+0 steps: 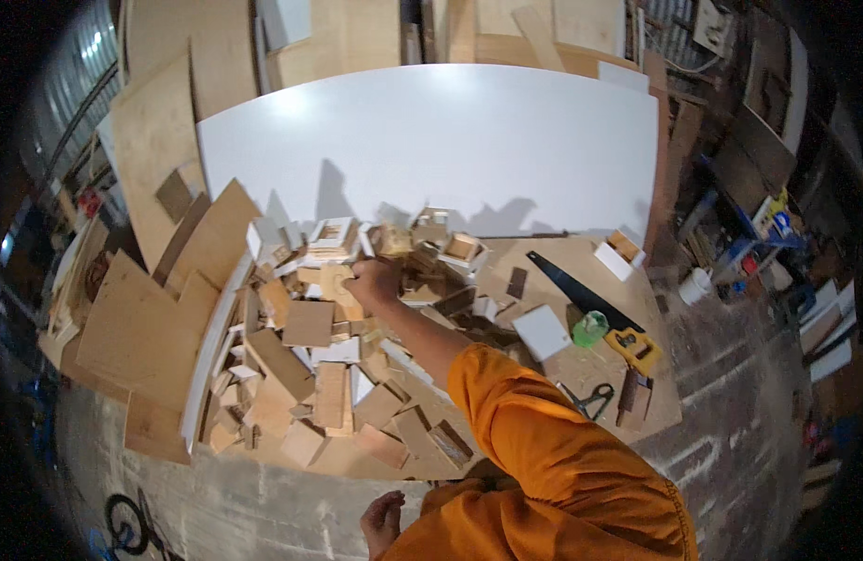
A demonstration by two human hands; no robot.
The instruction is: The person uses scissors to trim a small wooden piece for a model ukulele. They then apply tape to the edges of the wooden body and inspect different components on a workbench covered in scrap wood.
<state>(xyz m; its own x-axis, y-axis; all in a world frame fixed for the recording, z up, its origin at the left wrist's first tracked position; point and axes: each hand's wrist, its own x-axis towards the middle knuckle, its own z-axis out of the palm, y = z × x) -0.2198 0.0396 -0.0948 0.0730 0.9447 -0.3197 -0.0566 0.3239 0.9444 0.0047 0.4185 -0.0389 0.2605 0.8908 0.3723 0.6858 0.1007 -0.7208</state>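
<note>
Right hand (373,280): fingers closed down into the heap of wood offcuts (333,360), apparently clamped on a small block at the heap's upper middle; exact piece cannot be told. Left hand (383,522): loosely curled, holding nothing, near the lower edge by the orange sleeve (543,439). Judged early in the work: the offcuts lie jumbled and unsorted. White board (450,140) lies behind the heap; handsaw (595,309), green tape roll (590,327) and scissors (590,400) lie to the right, untouched
</note>
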